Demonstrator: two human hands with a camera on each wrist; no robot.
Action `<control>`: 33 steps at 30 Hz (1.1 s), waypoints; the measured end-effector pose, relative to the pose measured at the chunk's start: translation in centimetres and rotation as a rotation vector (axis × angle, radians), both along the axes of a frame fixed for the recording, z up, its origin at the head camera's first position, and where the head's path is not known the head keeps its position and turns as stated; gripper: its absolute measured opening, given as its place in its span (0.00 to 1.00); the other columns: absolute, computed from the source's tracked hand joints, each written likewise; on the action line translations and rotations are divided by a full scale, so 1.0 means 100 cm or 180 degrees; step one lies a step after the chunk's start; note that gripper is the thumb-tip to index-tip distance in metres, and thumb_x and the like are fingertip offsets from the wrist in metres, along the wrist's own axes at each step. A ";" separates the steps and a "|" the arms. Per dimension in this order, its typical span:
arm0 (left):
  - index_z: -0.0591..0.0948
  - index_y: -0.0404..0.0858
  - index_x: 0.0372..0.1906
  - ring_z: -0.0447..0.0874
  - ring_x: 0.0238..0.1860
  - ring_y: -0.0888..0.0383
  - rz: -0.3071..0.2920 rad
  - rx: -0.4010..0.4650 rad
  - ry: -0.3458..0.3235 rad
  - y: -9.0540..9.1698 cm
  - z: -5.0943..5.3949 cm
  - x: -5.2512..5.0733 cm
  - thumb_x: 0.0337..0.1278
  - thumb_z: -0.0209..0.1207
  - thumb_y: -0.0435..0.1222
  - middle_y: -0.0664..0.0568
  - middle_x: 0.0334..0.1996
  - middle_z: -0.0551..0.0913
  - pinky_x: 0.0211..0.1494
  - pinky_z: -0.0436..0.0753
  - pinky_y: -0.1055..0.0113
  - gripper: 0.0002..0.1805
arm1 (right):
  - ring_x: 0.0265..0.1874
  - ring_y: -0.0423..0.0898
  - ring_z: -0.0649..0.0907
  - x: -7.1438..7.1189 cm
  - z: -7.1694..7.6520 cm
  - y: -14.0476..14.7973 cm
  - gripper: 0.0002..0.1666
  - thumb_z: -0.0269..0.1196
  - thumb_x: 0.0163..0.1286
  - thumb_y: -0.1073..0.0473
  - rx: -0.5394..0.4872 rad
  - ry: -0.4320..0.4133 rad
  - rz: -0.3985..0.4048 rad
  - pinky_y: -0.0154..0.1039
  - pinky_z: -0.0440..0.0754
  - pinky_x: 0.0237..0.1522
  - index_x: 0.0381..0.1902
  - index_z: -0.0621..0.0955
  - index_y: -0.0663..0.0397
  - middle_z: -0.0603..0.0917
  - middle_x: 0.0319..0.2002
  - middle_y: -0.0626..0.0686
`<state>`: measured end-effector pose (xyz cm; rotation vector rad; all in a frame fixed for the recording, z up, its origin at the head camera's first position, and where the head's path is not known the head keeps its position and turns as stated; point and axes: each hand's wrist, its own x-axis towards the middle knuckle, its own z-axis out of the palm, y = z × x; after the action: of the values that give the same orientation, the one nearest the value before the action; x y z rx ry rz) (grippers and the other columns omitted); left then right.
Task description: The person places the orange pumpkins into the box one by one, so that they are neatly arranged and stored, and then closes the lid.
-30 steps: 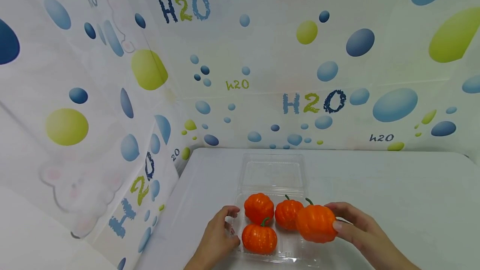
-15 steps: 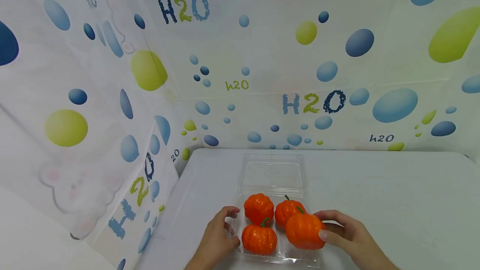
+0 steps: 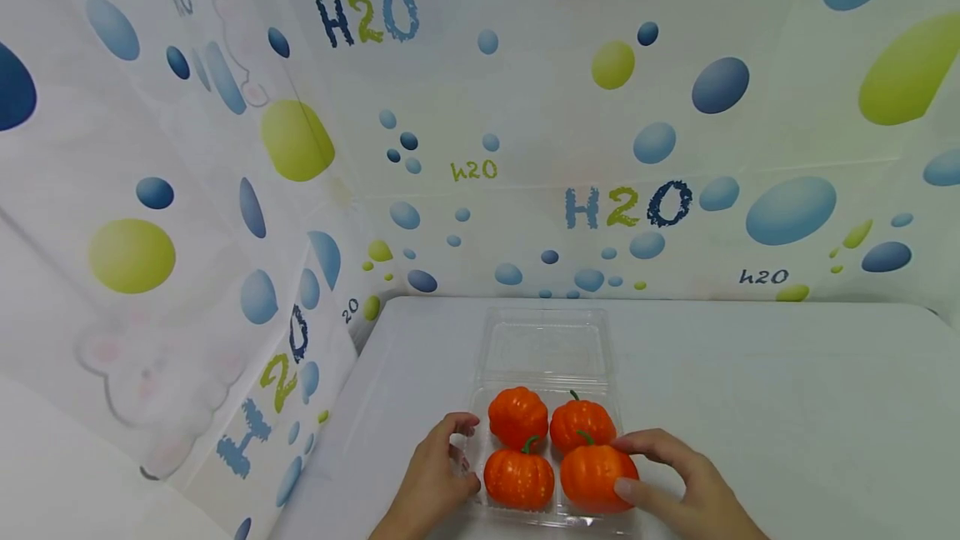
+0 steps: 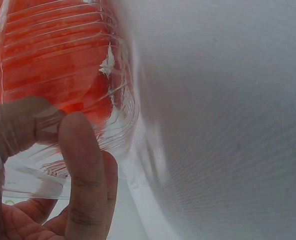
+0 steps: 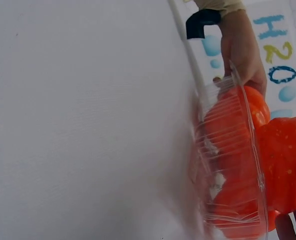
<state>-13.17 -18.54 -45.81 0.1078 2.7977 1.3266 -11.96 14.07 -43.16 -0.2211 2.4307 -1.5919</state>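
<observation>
In the head view a clear plastic container (image 3: 525, 513) holds three orange pumpkins, two at the back (image 3: 517, 417) (image 3: 581, 423) and one at front left (image 3: 519, 479). My right hand (image 3: 693, 486) pinches a fourth pumpkin (image 3: 597, 477) by its right side, over the front right part; whether it touches the bottom cannot be told. My left hand (image 3: 427, 473) grips the container's left side with bent fingers. The left wrist view shows that hand (image 4: 85, 175) against the ribbed wall (image 4: 120, 100). In the right wrist view the held pumpkin (image 5: 285, 162) stands above the rim.
The container's clear lid (image 3: 543, 348) lies folded back behind it on the white table (image 3: 787, 390). A white curtain (image 3: 525, 90) with blue and green dots and H2O prints hangs behind and to the left of the table.
My right hand has moved left and down with its pumpkin, from beside the container's right edge to over its front right part. My left hand has stayed put.
</observation>
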 end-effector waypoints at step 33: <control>0.75 0.38 0.58 0.74 0.33 0.57 0.0005 0.0023 0.0027 0.000 0.001 0.001 0.32 0.71 0.23 0.47 0.50 0.77 0.34 0.81 0.70 0.38 | 0.59 0.55 0.77 0.001 -0.009 -0.016 0.21 0.73 0.59 0.40 0.0571 0.0715 -0.0056 0.67 0.78 0.52 0.48 0.85 0.37 0.82 0.56 0.48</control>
<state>-13.10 -18.52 -45.76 0.1115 2.8007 1.3400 -11.85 12.50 -44.09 -0.3656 2.7335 -1.4121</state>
